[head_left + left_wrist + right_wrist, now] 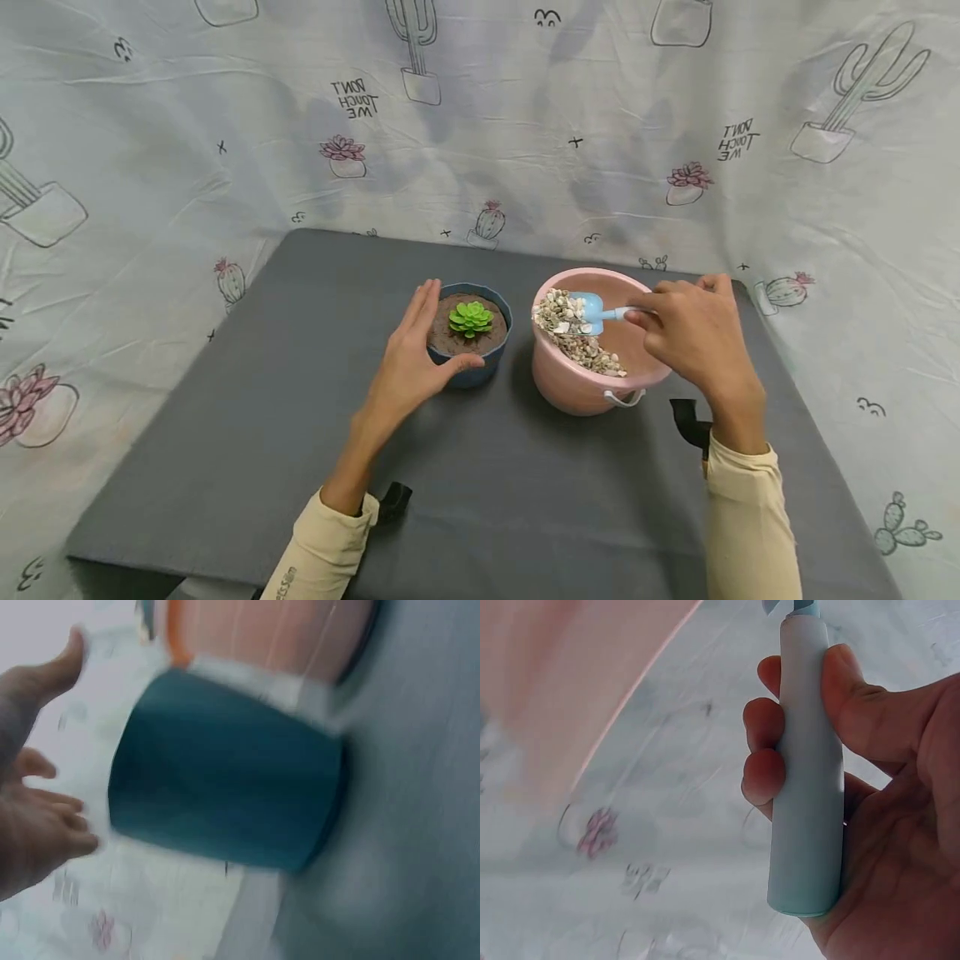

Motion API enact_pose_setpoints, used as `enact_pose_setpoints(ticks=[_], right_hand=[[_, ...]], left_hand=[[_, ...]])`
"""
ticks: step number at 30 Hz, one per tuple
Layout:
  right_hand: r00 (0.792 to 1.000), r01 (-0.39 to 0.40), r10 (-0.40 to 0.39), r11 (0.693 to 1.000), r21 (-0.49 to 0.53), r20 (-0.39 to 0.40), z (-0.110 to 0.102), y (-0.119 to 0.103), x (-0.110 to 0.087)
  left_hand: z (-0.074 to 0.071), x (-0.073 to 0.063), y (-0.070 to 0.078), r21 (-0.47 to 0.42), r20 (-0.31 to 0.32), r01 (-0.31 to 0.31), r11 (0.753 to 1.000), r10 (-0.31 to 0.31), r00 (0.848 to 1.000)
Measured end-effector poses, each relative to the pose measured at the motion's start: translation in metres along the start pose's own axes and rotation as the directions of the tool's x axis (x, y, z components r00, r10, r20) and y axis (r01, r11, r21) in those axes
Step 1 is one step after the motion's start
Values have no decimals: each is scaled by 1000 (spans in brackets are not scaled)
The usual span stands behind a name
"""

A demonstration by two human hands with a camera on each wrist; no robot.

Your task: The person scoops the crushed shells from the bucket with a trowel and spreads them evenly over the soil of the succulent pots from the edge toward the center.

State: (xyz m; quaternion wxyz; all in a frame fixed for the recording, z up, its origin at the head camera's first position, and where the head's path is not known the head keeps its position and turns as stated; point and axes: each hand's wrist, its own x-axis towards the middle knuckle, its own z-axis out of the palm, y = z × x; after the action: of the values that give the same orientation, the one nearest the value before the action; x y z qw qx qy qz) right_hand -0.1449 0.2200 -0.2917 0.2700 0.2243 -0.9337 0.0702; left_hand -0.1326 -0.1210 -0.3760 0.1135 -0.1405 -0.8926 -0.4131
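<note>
My right hand (697, 337) grips a small toy shovel (591, 305) by its pale blue handle, fingers and thumb wrapped round it in the right wrist view. The light blue blade sits over a pink bucket (577, 393), among pale pebbles (596, 357) heaped along the bucket's left side. My left hand (411, 360) stands at the left of a dark blue pot (474, 375), thumb spread from the straight fingers. In the left wrist view a gap shows between this hand and the pot. Brown soil fills the pot, with a green succulent (471, 318) in the middle.
The pot and bucket stand side by side on a dark grey table (247, 400). A white handle (625, 399) hangs at the bucket's front. Behind the table hangs a pale cloth (480, 125) printed with cacti. Black wrist mounts (395, 502) stick out from both forearms.
</note>
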Motion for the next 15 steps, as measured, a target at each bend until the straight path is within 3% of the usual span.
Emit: enact_pose_setpoints(ticks=[3, 6, 9, 15], right_hand=[[1000, 25, -25, 999, 25, -8, 1, -13, 9], [999, 42, -43, 998, 50, 9, 6, -30, 20], [996, 53, -57, 997, 58, 72, 13, -50, 31], [979, 82, -86, 996, 28, 184, 33, -86, 48]], left_hand=[[-15, 6, -15, -2, 133, 97, 995, -96, 986], [-23, 15, -27, -18, 233, 126, 992, -118, 965], [-26, 20, -36, -63, 274, 132, 989, -110, 955], [-27, 18, -46, -154, 287, 170, 973, -121, 950]])
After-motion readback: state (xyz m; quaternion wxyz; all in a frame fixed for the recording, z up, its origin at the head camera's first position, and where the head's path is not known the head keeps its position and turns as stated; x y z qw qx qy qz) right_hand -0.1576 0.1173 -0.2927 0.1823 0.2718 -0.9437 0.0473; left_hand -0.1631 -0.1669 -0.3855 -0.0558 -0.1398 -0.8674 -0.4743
